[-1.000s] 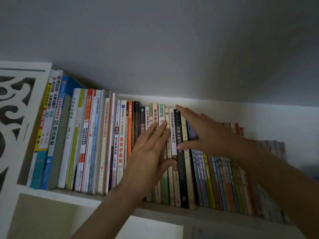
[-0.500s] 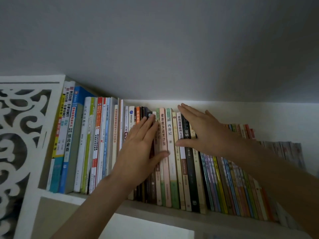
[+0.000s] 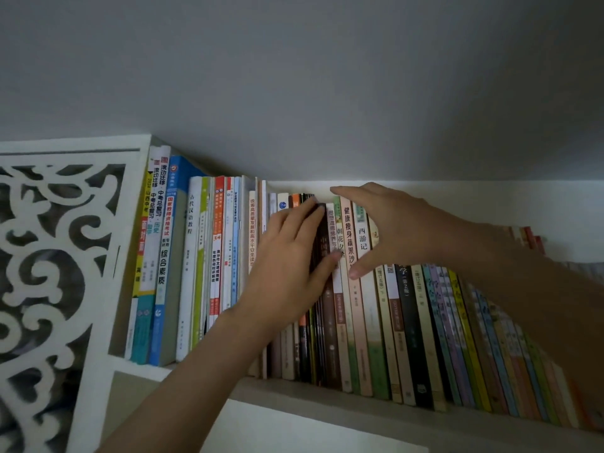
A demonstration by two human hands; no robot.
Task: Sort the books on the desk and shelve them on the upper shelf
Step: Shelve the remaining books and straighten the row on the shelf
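A long row of books (image 3: 405, 325) stands spine-out on the upper shelf (image 3: 327, 400). My left hand (image 3: 287, 266) lies flat against the spines in the middle of the row, fingers straight, thumb touching a brown spine. My right hand (image 3: 389, 230) reaches from the right, fingers straight over the tops of the pink and green books, thumb pressing the pink spine (image 3: 351, 256). Neither hand grips a book. Taller workbooks (image 3: 160, 256) stand at the left end; thin colourful books (image 3: 483, 348) lean at the right.
A white carved side panel (image 3: 55, 256) closes the shelf's left end. The grey ceiling (image 3: 294, 76) sits close above the book tops. A lower compartment (image 3: 294, 429) opens beneath the shelf board.
Both hands have slid leftwards along the spines. The right hand's fingers moved from the dark book onto the tops of the pink and green ones. The view shifted slightly.
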